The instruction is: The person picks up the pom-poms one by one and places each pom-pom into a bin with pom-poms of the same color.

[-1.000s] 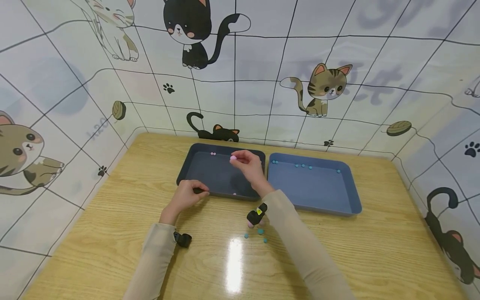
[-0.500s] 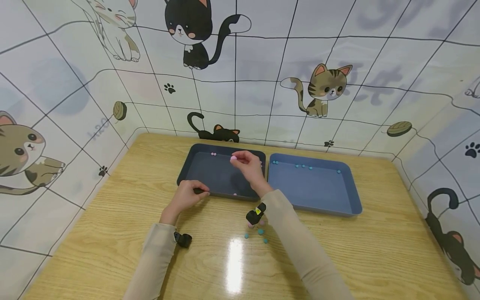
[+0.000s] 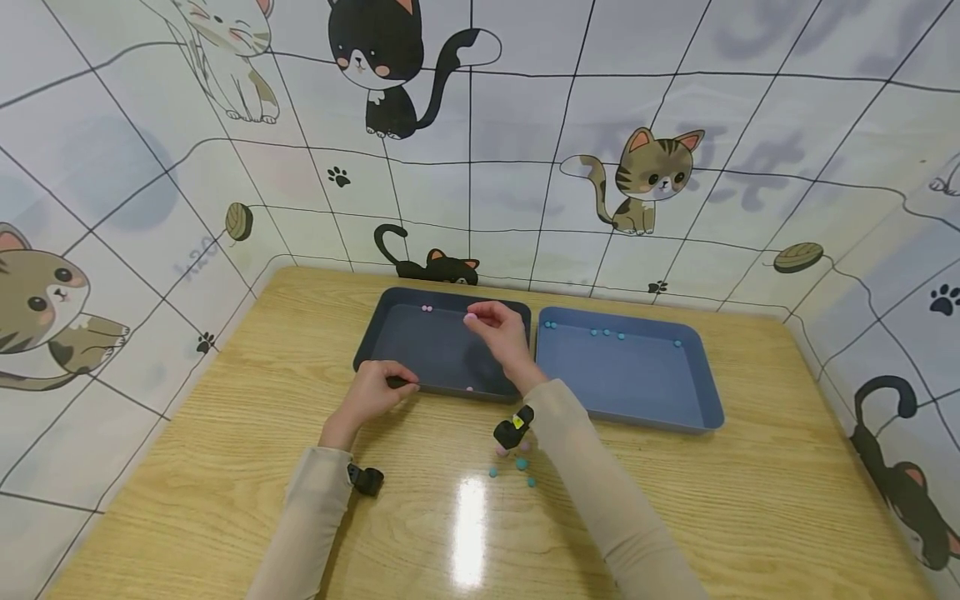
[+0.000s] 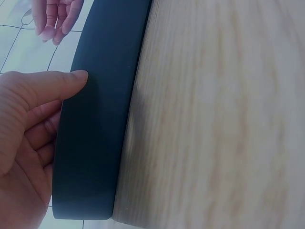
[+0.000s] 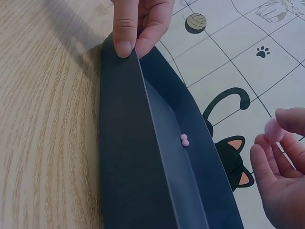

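Note:
My right hand (image 3: pixel 504 340) pinches a pink ball (image 5: pixel 273 130) between thumb and fingertips, held above the dark tray (image 3: pixel 442 350). With thumb outside and fingers inside, my left hand (image 3: pixel 375 390) grips that tray's near rim toward its left end. Two small pink balls (image 5: pixel 184 140) lie together by the tray's far wall. Another pink ball (image 3: pixel 470 389) shows at the near wall. The left wrist view has the left thumb (image 4: pixel 71 83) pressed on the tray's outer wall, and the right hand (image 4: pixel 58 16) beyond it.
A blue tray (image 3: pixel 630 375) stands right beside the dark one, with several small teal balls (image 3: pixel 607 332) along its far side. On the wooden table (image 3: pixel 420 517), teal balls (image 3: pixel 521 463) and pink ones lie below the right wrist, partly hidden by its camera (image 3: pixel 513 429). A cat-patterned wall backs the table.
The pink ball and the right fingertips have shifted very slightly to the right. The left hand keeps its grip on the rim, and both trays stay where they were.

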Demonstrator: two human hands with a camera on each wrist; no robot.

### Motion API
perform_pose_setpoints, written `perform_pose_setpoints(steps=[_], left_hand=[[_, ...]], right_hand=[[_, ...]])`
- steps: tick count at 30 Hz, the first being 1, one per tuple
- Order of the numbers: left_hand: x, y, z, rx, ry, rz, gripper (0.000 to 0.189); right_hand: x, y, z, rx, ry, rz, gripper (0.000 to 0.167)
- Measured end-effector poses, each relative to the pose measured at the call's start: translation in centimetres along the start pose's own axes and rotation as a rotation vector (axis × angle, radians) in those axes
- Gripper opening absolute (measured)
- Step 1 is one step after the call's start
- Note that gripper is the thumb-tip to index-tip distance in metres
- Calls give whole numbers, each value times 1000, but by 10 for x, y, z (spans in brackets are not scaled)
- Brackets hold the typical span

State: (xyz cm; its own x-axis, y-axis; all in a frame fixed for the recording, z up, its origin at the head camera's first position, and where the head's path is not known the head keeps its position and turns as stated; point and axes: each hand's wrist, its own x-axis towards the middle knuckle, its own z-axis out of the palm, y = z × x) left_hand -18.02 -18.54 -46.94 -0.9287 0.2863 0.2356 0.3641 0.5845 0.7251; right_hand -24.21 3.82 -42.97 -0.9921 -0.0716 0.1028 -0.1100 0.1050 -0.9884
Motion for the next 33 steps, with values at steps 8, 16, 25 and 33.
perform_pose_setpoints(steps=[8, 16, 25, 33], left_hand=[[0, 0, 0, 4, 4, 8, 7], [-1, 1, -1, 16, -1, 2, 5], [-1, 0, -1, 16, 2, 12, 9], [0, 0, -2, 19, 3, 17, 8]], right_hand=[[1, 0, -1, 3, 3, 18, 24], [-5, -6, -7, -2, -21, -9, 22], [-16, -13, -17, 48, -67, -64, 21], [-31, -19, -26, 40, -99, -53, 24]])
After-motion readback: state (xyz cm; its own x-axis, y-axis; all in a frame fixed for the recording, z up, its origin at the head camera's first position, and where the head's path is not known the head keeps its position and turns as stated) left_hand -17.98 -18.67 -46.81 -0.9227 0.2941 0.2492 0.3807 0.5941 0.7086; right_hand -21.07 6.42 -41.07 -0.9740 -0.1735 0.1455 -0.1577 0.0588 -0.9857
